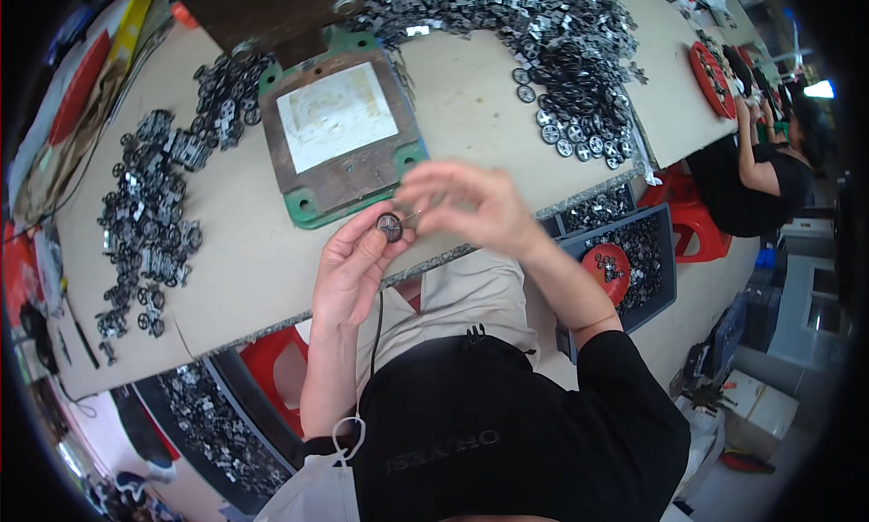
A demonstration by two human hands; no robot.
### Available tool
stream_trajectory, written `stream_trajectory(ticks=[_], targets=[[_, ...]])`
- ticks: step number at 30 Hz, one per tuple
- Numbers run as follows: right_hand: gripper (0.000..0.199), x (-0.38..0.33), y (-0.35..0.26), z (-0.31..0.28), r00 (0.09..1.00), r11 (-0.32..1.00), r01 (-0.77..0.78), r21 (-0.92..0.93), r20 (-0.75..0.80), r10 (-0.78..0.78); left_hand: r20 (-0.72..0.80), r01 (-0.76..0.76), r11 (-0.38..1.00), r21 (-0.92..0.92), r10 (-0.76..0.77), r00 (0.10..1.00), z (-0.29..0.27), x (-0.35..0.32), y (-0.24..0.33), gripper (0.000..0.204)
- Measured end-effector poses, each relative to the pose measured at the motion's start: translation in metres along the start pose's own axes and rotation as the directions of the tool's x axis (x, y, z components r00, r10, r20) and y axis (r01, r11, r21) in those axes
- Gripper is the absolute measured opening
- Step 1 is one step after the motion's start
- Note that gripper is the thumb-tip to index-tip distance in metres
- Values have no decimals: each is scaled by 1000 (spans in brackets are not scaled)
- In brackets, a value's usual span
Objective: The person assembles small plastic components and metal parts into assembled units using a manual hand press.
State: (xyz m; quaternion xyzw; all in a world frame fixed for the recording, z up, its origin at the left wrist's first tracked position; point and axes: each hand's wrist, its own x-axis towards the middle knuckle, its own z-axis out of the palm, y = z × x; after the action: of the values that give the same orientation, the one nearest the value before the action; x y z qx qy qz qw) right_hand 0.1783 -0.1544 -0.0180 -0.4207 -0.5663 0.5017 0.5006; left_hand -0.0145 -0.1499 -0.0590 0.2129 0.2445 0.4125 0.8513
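Small black wheel pinched in left hand fingertips above table edge; right hand pinching thin pin at hub. Risk: misaligned pin slipping, wheel dropping.

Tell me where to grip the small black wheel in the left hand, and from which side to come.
Grip the small black wheel by its outer rim, edge to edge. It is round and thin, with its spoked face turned up toward the camera. The left hand covers its lower left, so probably come from above and right, where the right hand is.
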Motion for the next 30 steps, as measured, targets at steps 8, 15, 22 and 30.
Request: stream_trajectory(ticks=[8,15,22,30], targets=[[19,30,-10,-124,884,256,-396,-882,-442,-152,12,33,999,12,-33,999,2,3,2,30],[29,42,6,-121,915,216,-386,-897,-401,-31,10,21,998,59,-22,1000,4,5,2,30],[23,89,13,-162,840,-16,-298,-955,-254,-479,-2,33,998,47,-33,999,4,1,2,31],[23,100,4,-146,823,350,-249,-903,-387,-415,-27,29,999,41,-28,999,3,0,2,31]])
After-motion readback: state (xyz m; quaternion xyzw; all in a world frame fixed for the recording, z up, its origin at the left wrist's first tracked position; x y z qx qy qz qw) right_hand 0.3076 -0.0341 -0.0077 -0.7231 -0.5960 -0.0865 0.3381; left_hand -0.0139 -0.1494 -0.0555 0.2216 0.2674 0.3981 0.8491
